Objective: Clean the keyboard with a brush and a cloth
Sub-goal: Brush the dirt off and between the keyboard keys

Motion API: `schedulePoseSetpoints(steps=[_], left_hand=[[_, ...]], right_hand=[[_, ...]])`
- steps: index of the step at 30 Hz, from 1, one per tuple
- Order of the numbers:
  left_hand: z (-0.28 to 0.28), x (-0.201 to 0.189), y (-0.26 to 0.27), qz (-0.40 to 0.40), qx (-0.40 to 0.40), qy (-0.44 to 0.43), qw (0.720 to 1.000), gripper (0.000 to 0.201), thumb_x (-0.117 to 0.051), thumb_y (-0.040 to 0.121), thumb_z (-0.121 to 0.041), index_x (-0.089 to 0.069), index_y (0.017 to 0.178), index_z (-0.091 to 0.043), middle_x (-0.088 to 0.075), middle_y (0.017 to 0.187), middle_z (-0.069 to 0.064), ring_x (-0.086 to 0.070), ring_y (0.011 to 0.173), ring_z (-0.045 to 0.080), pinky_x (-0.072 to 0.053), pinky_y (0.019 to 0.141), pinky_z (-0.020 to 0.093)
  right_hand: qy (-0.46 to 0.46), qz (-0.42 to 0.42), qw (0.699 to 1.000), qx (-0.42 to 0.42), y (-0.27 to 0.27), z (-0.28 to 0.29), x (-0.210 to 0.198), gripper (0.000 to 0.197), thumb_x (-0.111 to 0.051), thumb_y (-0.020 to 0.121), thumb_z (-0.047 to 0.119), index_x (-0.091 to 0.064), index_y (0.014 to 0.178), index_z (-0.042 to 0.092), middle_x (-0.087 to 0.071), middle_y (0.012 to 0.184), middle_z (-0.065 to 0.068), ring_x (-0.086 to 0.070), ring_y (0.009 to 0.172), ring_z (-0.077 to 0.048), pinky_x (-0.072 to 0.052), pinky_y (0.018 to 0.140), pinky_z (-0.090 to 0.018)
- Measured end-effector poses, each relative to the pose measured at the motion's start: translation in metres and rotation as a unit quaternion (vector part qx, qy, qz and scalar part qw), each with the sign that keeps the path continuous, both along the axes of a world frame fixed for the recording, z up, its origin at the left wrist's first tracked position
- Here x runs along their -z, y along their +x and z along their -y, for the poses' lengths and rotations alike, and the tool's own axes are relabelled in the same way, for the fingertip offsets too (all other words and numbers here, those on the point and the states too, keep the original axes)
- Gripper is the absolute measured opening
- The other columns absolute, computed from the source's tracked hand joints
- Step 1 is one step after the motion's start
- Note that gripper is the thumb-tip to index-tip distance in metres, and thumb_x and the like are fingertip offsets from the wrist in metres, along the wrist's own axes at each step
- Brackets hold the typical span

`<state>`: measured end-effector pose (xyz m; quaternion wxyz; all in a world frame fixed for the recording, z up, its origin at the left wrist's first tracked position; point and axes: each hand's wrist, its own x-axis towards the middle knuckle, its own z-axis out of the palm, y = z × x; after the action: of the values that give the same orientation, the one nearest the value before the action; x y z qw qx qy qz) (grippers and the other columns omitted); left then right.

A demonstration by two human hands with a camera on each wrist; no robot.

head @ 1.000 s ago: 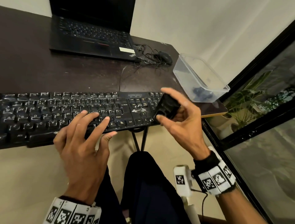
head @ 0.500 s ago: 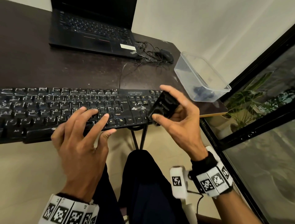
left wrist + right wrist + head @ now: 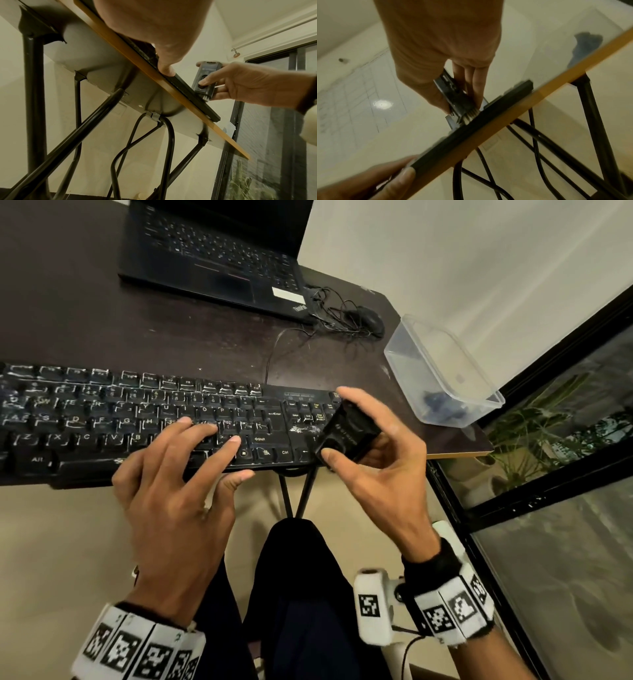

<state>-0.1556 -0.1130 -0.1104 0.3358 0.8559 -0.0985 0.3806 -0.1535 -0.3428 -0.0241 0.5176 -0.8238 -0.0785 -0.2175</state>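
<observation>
Nearest the camera, the black full-size keyboard with white-lettered keys (image 3: 144, 422) is being steadied along the table's front edge by the left hand (image 3: 178, 481): its fingers are being laid flat and fairly straight across the lower key rows, the thumb is being pressed against the front rim, and nothing is being gripped. Just to the right, a small flat black plastic brush (image 3: 346, 433) is being pinched between the thumb and fingers of the right hand (image 3: 380, 460), with its short bristles being set against the keyboard's right end, by the arrow keys. The brushing step is judged to be in hand; white debris is being left visible near the navigation keys, so the next move is judged to call for short strokes across that patch and between the rows, before the cloth is fetched.

Further back on the dark brown table (image 3: 85, 320), a clear plastic tub (image 3: 445, 371) is being used to hold a crumpled blue item, likely the cloth. Beyond it, a black mouse (image 3: 368, 320) with tangled cable is lying beside an open black laptop (image 3: 212, 258), on which "ThinkPad" is being shown. Key legends such as "Shift", "Ctrl" and "Enter" are being read on the keyboard; the brush's faint print is not being made out.
</observation>
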Motion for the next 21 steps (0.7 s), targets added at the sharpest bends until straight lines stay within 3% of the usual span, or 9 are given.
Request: schedulePoseSetpoints(steps=[3, 6, 10, 14, 18, 21], left_hand=[[-0.001, 0.001, -0.001, -0.002, 0.002, -0.003, 1.000, 0.025, -0.073, 0.101, -0.027, -0.078, 0.124, -0.018, -0.068, 0.137, 0.006, -0.057, 0.137, 0.028, -0.019, 0.115, 0.030], [0.000, 0.001, -0.002, -0.001, 0.002, 0.000, 1.000, 0.026, -0.073, 0.101, -0.027, -0.077, 0.124, -0.017, -0.068, 0.137, 0.006, -0.056, 0.139, 0.027, -0.018, 0.116, 0.030], [-0.001, 0.001, -0.001, -0.006, 0.004, -0.002, 1.000, 0.027, -0.073, 0.100, -0.027, -0.077, 0.125, -0.017, -0.067, 0.138, 0.006, -0.055, 0.140, 0.027, -0.019, 0.116, 0.031], [0.000, 0.002, -0.001, -0.004, 0.003, -0.004, 1.000, 0.027, -0.073, 0.100, -0.027, -0.077, 0.125, -0.017, -0.066, 0.139, 0.006, -0.055, 0.140, 0.027, -0.019, 0.116, 0.031], [-0.001, 0.002, -0.001, -0.007, 0.006, -0.007, 1.000, 0.027, -0.074, 0.100, -0.027, -0.077, 0.125, -0.017, -0.066, 0.140, 0.006, -0.055, 0.140, 0.027, -0.019, 0.116, 0.030], [0.000, 0.004, 0.000, -0.002, 0.002, -0.002, 1.000, 0.028, -0.078, 0.097, -0.022, -0.077, 0.124, -0.018, -0.066, 0.140, 0.005, -0.055, 0.140, 0.026, -0.020, 0.115, 0.032]], right_hand=[[-0.005, 0.008, 1.000, 0.023, 0.000, 0.007, -0.001, 0.072, -0.084, 0.079, -0.015, -0.068, 0.143, 0.014, -0.070, 0.120, 0.029, -0.070, 0.101, -0.003, -0.061, 0.086, -0.027], [-0.015, 0.012, 1.000, -0.002, -0.005, 0.002, -0.002, 0.071, -0.084, 0.080, -0.016, -0.068, 0.143, 0.012, -0.072, 0.131, 0.021, -0.073, 0.114, -0.010, -0.064, 0.096, -0.039], [-0.030, 0.010, 0.999, 0.009, -0.003, 0.008, -0.004, 0.071, -0.084, 0.080, -0.014, -0.068, 0.143, 0.014, -0.070, 0.125, 0.029, -0.072, 0.105, -0.004, -0.062, 0.089, -0.028], [-0.025, -0.006, 0.999, -0.032, -0.009, 0.000, -0.007, 0.071, -0.085, 0.079, -0.016, -0.069, 0.142, 0.013, -0.072, 0.131, 0.023, -0.073, 0.113, -0.005, -0.062, 0.092, -0.027], [-0.020, 0.012, 1.000, 0.010, 0.000, -0.005, -0.004, 0.074, -0.083, 0.079, -0.014, -0.068, 0.144, 0.018, -0.071, 0.122, 0.030, -0.074, 0.102, -0.005, -0.066, 0.090, -0.037], [-0.016, 0.010, 1.000, -0.010, 0.001, -0.010, -0.003, 0.073, -0.082, 0.079, -0.017, -0.069, 0.142, 0.016, -0.073, 0.128, 0.021, -0.074, 0.107, -0.007, -0.065, 0.091, -0.034]])
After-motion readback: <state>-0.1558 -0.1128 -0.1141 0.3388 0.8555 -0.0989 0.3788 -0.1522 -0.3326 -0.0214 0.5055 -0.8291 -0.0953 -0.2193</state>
